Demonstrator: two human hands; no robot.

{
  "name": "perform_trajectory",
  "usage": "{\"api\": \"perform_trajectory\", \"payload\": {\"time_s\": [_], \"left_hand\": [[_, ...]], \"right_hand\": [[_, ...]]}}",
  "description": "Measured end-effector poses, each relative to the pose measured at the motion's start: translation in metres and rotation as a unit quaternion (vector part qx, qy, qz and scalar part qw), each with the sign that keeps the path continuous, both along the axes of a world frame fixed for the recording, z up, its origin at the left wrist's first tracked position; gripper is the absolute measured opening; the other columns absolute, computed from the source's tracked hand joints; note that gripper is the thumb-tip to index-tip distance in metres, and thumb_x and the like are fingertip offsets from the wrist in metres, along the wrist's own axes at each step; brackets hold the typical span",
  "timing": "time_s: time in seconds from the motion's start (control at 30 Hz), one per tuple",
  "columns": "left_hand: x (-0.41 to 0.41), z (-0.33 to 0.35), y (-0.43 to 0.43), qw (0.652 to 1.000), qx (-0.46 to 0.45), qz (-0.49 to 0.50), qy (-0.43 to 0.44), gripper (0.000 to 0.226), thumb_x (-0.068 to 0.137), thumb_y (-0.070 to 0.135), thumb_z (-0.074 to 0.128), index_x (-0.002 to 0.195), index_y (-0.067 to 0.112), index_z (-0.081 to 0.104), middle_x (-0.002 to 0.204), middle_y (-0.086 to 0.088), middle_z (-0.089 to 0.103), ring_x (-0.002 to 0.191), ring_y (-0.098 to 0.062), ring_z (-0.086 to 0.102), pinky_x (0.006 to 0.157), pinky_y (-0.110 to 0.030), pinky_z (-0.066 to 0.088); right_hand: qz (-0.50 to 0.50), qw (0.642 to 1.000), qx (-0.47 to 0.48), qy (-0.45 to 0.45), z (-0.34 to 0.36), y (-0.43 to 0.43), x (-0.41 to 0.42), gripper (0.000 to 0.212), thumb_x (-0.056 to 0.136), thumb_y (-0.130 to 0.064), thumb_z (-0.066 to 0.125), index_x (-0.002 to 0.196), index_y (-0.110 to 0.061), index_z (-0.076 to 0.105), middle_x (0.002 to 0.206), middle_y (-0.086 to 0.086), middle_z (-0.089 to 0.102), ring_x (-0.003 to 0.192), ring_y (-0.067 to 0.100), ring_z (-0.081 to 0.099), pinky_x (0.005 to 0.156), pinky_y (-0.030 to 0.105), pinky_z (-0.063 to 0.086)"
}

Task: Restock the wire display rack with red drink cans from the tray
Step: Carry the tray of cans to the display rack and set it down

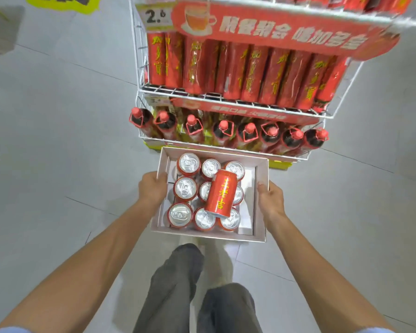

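Red drink cans (185,187) stand upright in a three-by-three block inside a white cardboard tray (209,235), silver tops and pull tabs facing up. A tenth can (221,197) lies on its side across the middle and right-hand columns. Its label reads 王老吉 in yellow characters on red.

I see both hands clamped on the tray, one at each side. The left hand (153,188) grips the left wall. The right hand (270,200) grips the right wall with the thumb hooked over the rim. The tray is held clear of the tiled floor (58,128), just in front of the bottom shelf of the white wire display rack (250,101).

Rack contents, as visible:
- Upper visible shelf: tall red containers (247,70) with yellow characters, too blurred to read with confidence.
- Lower shelf: dark bottles (223,128) with red caps, in a row.
- A red banner (274,27) carries a teacup picture and white characters, the last of which appear to read 加多宝.
- A price tag (155,16) at the banner's left end shows 2.6.

Grey trouser legs (175,284) appear below the tray.
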State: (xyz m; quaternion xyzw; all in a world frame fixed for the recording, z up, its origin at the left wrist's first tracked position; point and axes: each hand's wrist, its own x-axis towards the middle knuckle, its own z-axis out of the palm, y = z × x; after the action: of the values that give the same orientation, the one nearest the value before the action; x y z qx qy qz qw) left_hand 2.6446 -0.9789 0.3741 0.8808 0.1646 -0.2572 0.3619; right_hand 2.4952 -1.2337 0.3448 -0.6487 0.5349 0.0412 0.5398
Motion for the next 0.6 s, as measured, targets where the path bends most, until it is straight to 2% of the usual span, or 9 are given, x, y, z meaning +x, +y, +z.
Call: {"api": "perform_trajectory", "payload": {"time_s": [0.07, 0.17, 0.3, 0.4, 0.47, 0.6], "left_hand": [[0.010, -0.059, -0.002, 1.000, -0.001, 0.000, -0.003, 0.040, 0.102, 0.024, 0.048, 0.093, -0.009, 0.069, 0.087, -0.023, 0.069, 0.082, -0.037, 0.062, 0.074, -0.042, 0.050], [0.020, -0.144, -0.004, 1.000, 0.003, -0.005, -0.009, 0.040, 0.102, 0.024, 0.048, 0.091, -0.008, 0.069, 0.087, -0.022, 0.069, 0.081, -0.036, 0.062, 0.078, -0.045, 0.052], [0.024, -0.254, -0.004, 1.000, 0.003, -0.011, -0.003, 0.039, 0.101, 0.023, 0.048, 0.087, -0.007, 0.068, 0.081, -0.019, 0.066, 0.078, -0.035, 0.060, 0.072, -0.042, 0.049], [0.021, -0.322, -0.003, 1.000, 0.002, -0.018, 0.008, 0.038, 0.100, 0.024, 0.049, 0.089, -0.006, 0.071, 0.089, -0.024, 0.073, 0.086, -0.042, 0.068, 0.079, -0.046, 0.055], [0.018, -0.359, -0.003, 1.000, 0.001, -0.023, 0.010, 0.039, 0.100, 0.023, 0.049, 0.089, -0.008, 0.071, 0.092, -0.027, 0.073, 0.090, -0.043, 0.069, 0.080, -0.046, 0.055], [0.011, -0.412, -0.004, 0.999, 0.001, -0.028, 0.019, 0.037, 0.100, 0.022, 0.050, 0.083, -0.004, 0.070, 0.089, -0.025, 0.072, 0.088, -0.043, 0.068, 0.077, -0.042, 0.053]], "right_hand": [[0.002, 1.000, -0.005, -0.010, -0.053, -0.002, 0.012, 0.032, 0.100, -0.035, 0.047, 0.111, -0.017, 0.071, 0.103, 0.017, 0.074, 0.091, 0.031, 0.069, 0.096, 0.054, 0.058], [-0.001, 1.000, -0.012, -0.008, -0.141, -0.003, 0.024, 0.032, 0.100, -0.035, 0.048, 0.117, -0.020, 0.072, 0.100, 0.010, 0.075, 0.096, 0.032, 0.070, 0.098, 0.052, 0.057], [-0.015, 1.000, -0.012, 0.000, -0.249, -0.001, 0.026, 0.037, 0.101, -0.035, 0.051, 0.128, -0.017, 0.069, 0.115, 0.016, 0.073, 0.111, 0.037, 0.068, 0.104, 0.053, 0.053], [-0.012, 1.000, -0.018, -0.013, -0.312, 0.002, 0.023, 0.026, 0.105, -0.024, 0.051, 0.116, -0.014, 0.072, 0.107, 0.013, 0.074, 0.108, 0.035, 0.068, 0.098, 0.046, 0.054], [-0.004, 1.000, -0.023, -0.008, -0.345, 0.003, 0.020, 0.021, 0.105, -0.025, 0.051, 0.105, -0.018, 0.071, 0.102, 0.015, 0.075, 0.102, 0.037, 0.069, 0.094, 0.047, 0.055], [-0.002, 1.000, -0.020, -0.006, -0.398, 0.002, 0.013, 0.023, 0.105, -0.024, 0.050, 0.104, -0.014, 0.071, 0.092, 0.010, 0.072, 0.089, 0.030, 0.066, 0.086, 0.041, 0.054]]}}
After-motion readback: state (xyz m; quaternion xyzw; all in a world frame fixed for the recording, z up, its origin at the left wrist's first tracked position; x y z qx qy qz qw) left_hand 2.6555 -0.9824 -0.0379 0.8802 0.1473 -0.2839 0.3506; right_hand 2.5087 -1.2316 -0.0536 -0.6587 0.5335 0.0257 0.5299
